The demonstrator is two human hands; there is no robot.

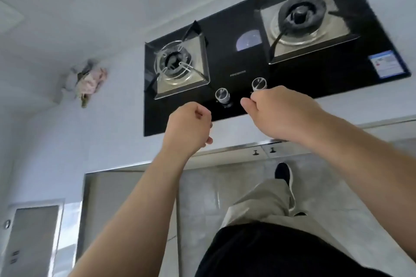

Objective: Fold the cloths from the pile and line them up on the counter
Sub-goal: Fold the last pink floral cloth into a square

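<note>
- Left grip, right grip: both curled closed, empty, above the counter front edge.
- Glossy black glass hob just beyond, steel knobs by right grip.
- Cloth pile: soft crumpled pink-white heap, far left on counter. Left grip nearer. No clear long axis.

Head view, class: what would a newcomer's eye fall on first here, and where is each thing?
The black two-burner gas hob fills the upper right, set into the pale counter. Before its two knobs the left hand and right hand hover, both curled, holding nothing. A small crumpled pile of cloths lies on the counter left of the hob.
</note>
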